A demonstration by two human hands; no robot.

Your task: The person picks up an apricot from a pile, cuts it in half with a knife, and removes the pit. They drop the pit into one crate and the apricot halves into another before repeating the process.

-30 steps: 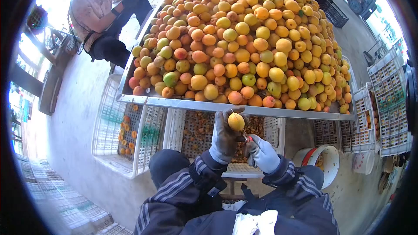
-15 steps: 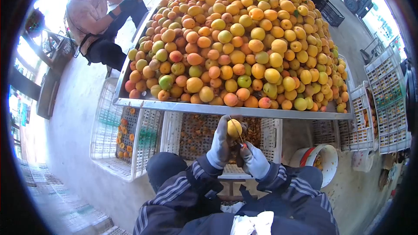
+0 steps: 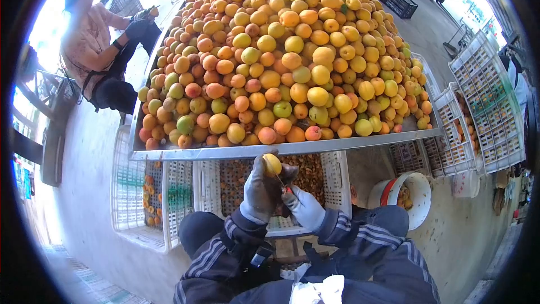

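Apricot (image 3: 273,164) still gripped (left hand (image 3: 260,188))

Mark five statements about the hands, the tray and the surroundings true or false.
1. The left hand holds an apricot. True.
2. The right hand is empty. False: it holds a thin knife at the apricot.
3. The tray is nearly bare. False: the tray is heaped with apricots.
4. A white bucket stands on the floor to the person's right. True.
5. A second person sits at the tray's right side. False: the second person is at its left side.
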